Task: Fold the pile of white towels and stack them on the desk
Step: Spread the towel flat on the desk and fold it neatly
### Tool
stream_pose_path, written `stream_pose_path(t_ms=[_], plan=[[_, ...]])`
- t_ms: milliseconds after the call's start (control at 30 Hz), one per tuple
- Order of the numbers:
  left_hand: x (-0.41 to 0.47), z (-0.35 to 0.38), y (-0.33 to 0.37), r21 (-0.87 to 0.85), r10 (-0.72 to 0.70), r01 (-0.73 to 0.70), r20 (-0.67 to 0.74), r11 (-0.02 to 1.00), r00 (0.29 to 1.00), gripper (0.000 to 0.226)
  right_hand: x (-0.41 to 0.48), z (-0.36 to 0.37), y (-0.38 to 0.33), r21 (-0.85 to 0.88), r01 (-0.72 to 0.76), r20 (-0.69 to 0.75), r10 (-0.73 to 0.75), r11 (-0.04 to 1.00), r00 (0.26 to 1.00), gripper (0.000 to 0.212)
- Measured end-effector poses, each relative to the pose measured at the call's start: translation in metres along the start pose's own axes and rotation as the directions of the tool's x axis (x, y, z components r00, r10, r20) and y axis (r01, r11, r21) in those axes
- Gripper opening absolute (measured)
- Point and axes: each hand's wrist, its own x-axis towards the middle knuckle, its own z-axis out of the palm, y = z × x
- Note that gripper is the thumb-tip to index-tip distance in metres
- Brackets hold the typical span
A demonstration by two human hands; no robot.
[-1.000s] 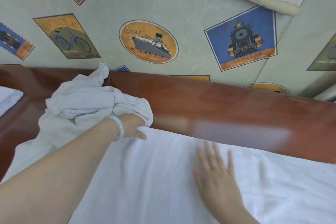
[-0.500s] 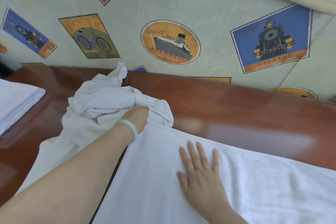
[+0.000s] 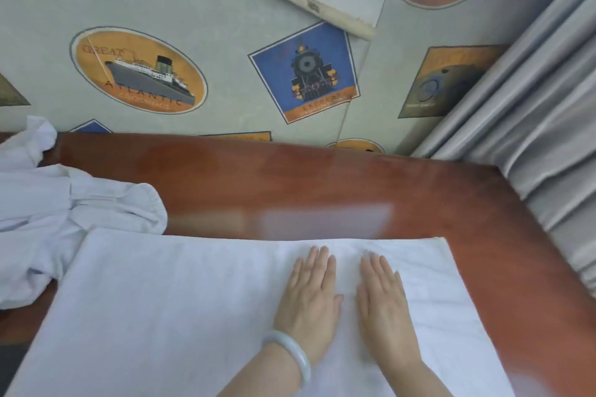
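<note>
Left hand [image 3: 309, 303]: it has come off the crumpled pile it was reaching into half a second ago. It now lies palm down on the spread towel, fingers straight and close together, gripping nothing. A pale bracelet [image 3: 290, 354] sits on the wrist.
Right hand [image 3: 383, 303]: flat on the same towel just beside the left, with a narrow strip of cloth between the thumbs. Its fingers are straight and point at the far edge, and it pinches nothing.
Towel [image 3: 161, 316]: spread on the desk with its far edge straight and parallel to the wall. Both sets of fingertips stop just short of that edge. The far right corner lies on bare wood, and the near edge is out of view.
Pile [image 3: 64, 209]: crumpled white cloth at the left, touching the towel's far left corner and running out of view.
Desk [image 3: 322, 184]: glossy reddish wood, with a bare band between the towel's far edge and the wall. A narrower bare strip runs to the right, up to the rounded corner.
Curtain [image 3: 532, 138]: grey folds hanging against the desk's right edge.
Wall [image 3: 225, 26]: paper printed with a ship and a locomotive, with one strip peeling near the top.
</note>
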Motion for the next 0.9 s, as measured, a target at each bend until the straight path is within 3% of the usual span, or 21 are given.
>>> stream_pose_path(t_ms=[200,367,567,767,833,900], plan=[[0.015,0.016,-0.005,0.06,-0.008,0.01,-0.031,0.998,0.999,0.066,0.007,-0.029,0.096,-0.204,-0.002,0.172,0.038,0.979,0.984,0.062],[0.023,0.018,-0.001,0.095,-0.035,0.038,-0.035,0.995,0.999,0.065,0.024,-0.034,0.102,-0.304,-0.019,0.224,0.09,0.952,0.97,0.071],[0.047,0.022,-0.006,0.155,-0.022,0.031,-0.056,0.987,0.998,0.066,0.044,-0.036,0.103,-0.306,-0.036,0.264,0.121,0.951,0.957,0.077],[0.084,-0.003,0.0,0.103,-0.073,0.06,0.128,0.993,0.989,0.096,0.081,-0.042,0.112,-0.287,-0.028,0.298,0.117,0.958,0.947,0.086],[0.061,-0.013,0.003,0.097,-0.024,0.018,0.058,0.995,0.998,0.085,0.068,-0.052,0.103,-0.293,-0.017,0.225,0.087,0.956,0.97,0.085],[0.021,-0.017,0.002,0.1,-0.065,0.075,-0.095,0.992,0.993,0.069,0.029,-0.06,0.093,-0.299,0.029,0.108,0.004,0.954,0.994,0.074]])
